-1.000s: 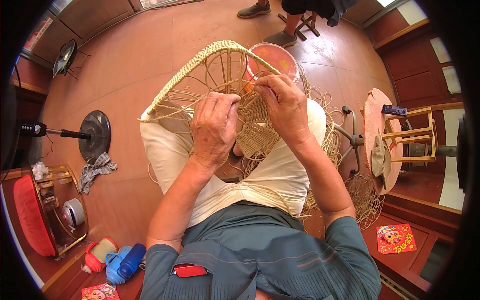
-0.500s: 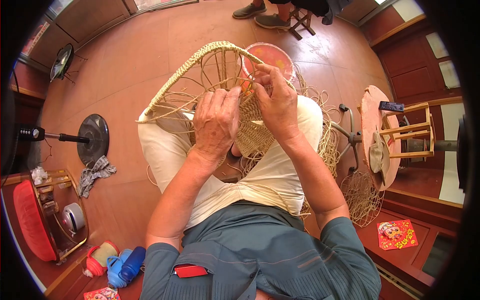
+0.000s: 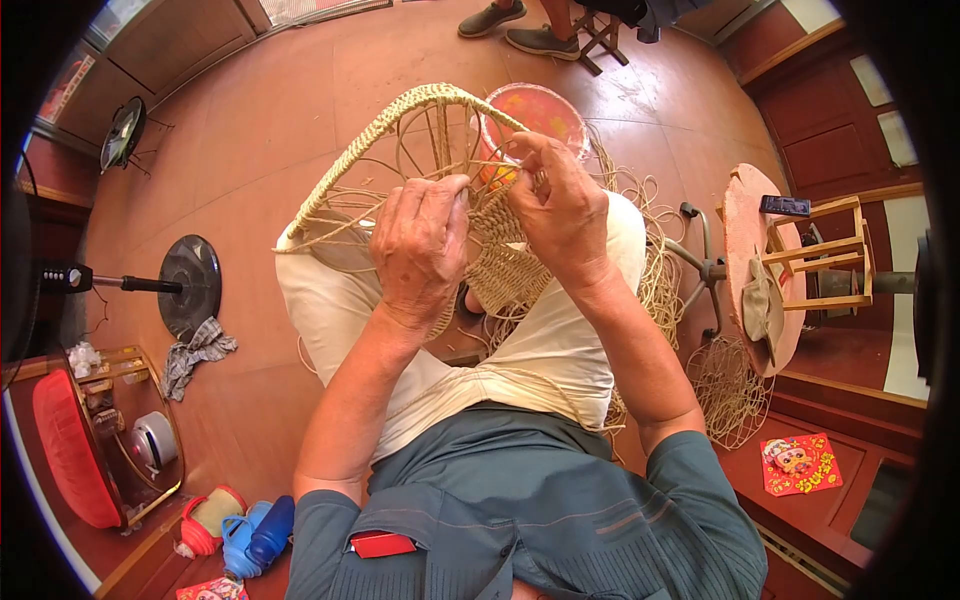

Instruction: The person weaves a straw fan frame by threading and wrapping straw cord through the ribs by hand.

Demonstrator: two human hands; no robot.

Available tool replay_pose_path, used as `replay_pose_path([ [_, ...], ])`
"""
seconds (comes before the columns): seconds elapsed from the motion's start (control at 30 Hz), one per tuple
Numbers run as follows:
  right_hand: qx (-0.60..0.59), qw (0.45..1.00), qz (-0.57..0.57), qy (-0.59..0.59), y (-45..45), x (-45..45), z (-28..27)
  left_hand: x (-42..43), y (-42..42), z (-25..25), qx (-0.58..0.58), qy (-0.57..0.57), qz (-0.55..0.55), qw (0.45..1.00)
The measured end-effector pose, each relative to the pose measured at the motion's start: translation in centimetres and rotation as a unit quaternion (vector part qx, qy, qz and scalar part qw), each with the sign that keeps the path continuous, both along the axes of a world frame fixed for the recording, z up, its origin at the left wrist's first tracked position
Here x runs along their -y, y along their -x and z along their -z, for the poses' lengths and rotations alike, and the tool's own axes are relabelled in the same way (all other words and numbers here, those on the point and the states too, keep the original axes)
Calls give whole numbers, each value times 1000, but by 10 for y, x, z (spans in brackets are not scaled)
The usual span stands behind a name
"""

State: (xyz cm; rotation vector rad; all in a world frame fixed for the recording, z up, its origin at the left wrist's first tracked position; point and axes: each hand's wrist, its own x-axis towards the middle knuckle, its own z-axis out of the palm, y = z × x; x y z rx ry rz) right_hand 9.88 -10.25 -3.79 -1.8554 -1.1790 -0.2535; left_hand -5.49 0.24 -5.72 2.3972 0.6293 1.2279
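A woven straw-cord piece [image 3: 508, 281] lies across my lap, its thick wrapped rim [image 3: 375, 125] arching up beyond my hands. Long bare strands run across the open space under that rim. My left hand [image 3: 420, 245] is closed, thumb and forefinger pinching a straw cord [image 3: 478, 168] that stretches toward the other hand. Near the right end of the rim, my right hand [image 3: 560, 205] is closed in a pinch on the cord too. Its fingertips partly hide the exact grip.
A red bucket [image 3: 540, 115] stands just past the rim. Loose cords [image 3: 655, 285] pile by my right knee. At right are a round stool [image 3: 745, 210] with a phone [image 3: 785, 206] and a small wooden frame. A fan base [image 3: 190, 285] stands left. Another person's shoes [image 3: 540, 42] are ahead.
My hands have drawn slightly apart, the left shifting left and the right a little to the right, with the cord stretched between them. The woven piece stays in place.
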Motion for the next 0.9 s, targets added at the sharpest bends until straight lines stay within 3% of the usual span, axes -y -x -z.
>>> replay_pose_path([
  [0.3,17,999,16,26,-12,-5,4,2,-2,7,-21,20,14,999],
  [0.4,-79,996,29,31,-5,-14,0,1,-6,7,-29,-11,16,999],
  [0.7,-217,976,4,13,5,-15,16,2,-14,6,-130,-62,-13,990],
  [0.9,-327,944,-48,-11,-6,-16,29,1,-19,10,-100,-49,-22,994],
])
